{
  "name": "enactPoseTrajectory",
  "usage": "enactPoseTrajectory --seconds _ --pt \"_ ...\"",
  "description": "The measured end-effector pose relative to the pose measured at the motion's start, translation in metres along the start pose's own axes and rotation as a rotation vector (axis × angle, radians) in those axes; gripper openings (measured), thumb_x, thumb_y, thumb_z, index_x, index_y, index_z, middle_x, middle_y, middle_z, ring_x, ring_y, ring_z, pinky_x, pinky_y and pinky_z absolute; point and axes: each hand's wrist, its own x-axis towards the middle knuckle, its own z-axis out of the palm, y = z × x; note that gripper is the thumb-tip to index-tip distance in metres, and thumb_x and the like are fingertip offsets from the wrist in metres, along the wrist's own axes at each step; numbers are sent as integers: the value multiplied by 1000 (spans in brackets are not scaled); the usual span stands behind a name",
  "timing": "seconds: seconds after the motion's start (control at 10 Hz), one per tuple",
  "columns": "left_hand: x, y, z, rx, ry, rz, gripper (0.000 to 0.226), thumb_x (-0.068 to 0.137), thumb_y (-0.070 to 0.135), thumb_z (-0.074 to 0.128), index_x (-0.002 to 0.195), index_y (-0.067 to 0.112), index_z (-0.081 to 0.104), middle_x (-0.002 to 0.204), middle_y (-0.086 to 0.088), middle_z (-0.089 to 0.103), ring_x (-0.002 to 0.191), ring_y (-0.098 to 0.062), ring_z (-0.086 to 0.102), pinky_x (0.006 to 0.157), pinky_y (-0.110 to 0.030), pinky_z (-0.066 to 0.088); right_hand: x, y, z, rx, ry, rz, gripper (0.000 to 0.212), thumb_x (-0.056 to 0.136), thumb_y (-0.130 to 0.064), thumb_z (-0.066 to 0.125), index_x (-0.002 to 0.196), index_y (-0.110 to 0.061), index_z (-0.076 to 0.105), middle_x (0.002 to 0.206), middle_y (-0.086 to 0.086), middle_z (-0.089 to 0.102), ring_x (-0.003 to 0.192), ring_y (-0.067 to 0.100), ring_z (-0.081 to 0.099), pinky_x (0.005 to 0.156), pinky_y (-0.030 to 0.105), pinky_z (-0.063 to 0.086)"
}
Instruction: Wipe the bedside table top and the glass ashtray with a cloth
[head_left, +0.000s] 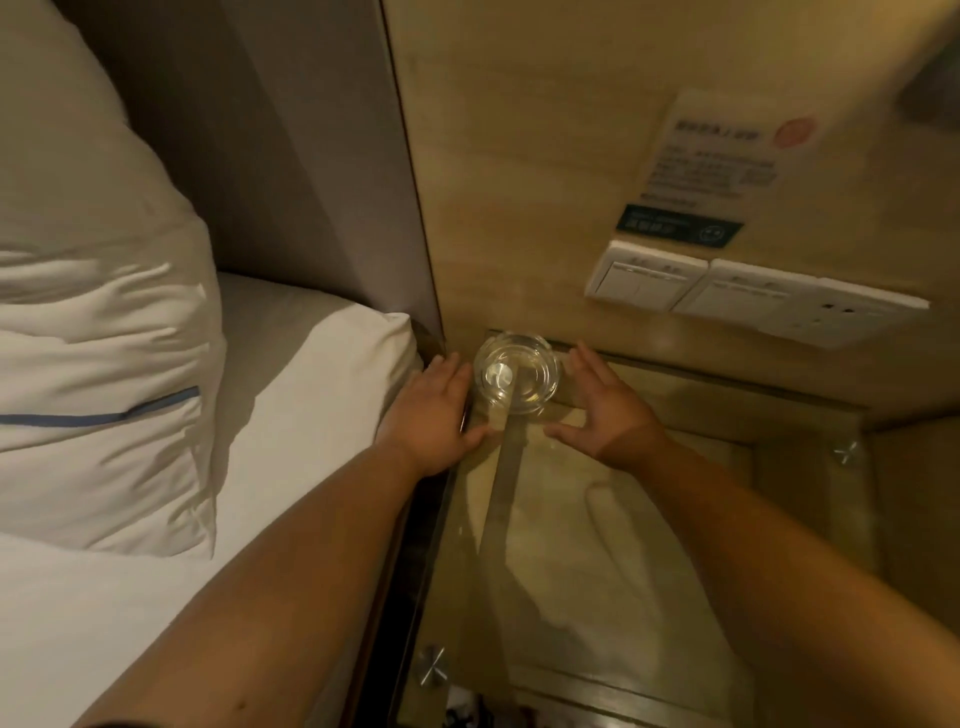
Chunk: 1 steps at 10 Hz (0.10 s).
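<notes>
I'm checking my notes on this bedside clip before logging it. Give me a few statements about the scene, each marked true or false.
1. The glass ashtray sits at the table's back corner by the wall. True.
2. The left hand grips a cloth. False: it holds nothing, fingers straight.
3. The right hand is open beside the ashtray. True.
4. The ashtray is full of ash. False: it looks empty.
5. The table top is glass. True.

left hand (435, 410): fingers straight, reaching forward | right hand (605, 410): likewise, thumb spread
</notes>
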Motion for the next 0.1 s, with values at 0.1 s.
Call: enactPoseTrajectory --seconds 0.1 --pt "-28 14 -18 90 43 8 80 90 60 36 151 14 14 159 -9 13 146 -24 5 118 -41 8 -33 -18 -19 -116 75 22 93 83 -60 55 152 -15 11 162 4 4 147 21 8 116 36 16"
